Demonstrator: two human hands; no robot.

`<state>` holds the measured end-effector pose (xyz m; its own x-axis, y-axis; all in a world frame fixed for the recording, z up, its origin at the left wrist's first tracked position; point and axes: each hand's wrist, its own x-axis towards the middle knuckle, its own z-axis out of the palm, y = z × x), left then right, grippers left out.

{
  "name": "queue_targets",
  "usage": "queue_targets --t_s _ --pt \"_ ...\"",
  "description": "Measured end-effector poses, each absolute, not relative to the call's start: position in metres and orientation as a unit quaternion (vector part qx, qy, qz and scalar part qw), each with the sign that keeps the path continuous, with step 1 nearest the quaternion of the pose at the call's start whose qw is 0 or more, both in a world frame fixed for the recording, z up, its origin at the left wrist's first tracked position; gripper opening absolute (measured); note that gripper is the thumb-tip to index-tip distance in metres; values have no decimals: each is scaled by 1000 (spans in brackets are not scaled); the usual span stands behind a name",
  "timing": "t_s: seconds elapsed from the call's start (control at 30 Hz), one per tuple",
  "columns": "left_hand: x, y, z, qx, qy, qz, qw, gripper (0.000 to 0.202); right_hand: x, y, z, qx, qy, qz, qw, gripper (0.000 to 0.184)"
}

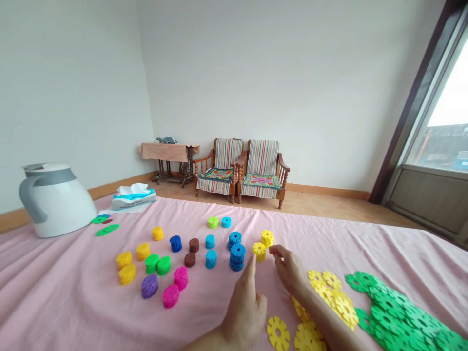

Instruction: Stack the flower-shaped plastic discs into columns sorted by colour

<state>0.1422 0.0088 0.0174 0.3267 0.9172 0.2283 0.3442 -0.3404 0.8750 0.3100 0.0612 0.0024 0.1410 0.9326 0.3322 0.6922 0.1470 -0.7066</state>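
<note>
My left hand [245, 304] is open, its index finger stretched out and its thumb apart. That fingertip meets the near edge of a short stack of yellow snowflake discs [259, 251]; whether it presses on it I cannot tell. My right hand [290, 268] is just right of this stack, fingers slightly bent and apart, with nothing visible in them. Directly behind stands another yellow disc stack [267, 238]. Blue disc stacks [237, 257] are to the left. Loose yellow discs [331, 300] lie under and beside my right forearm.
A heap of green discs [402, 312] spreads at the right. Small stacks in several colours, such as pink [180, 278] and purple [149, 286], stand on the pink cloth [91, 302]. At the left are a white kettle [60, 202] and a tissue box [134, 198].
</note>
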Motion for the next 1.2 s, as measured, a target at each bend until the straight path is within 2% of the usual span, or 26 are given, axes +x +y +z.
queue_targets --t_s 0.23,0.53,0.87,1.2 --pt "177 19 39 628 508 402 431 78 305 60 -11 -629 -641 138 417 37" --pt "183 35 26 597 535 424 422 80 300 58 -9 -615 -650 133 426 42" --pt "181 36 25 607 506 439 427 71 299 54 -8 -590 -669 146 427 44" --pt "180 35 26 617 498 442 419 71 298 51 -6 -597 -675 128 413 44"
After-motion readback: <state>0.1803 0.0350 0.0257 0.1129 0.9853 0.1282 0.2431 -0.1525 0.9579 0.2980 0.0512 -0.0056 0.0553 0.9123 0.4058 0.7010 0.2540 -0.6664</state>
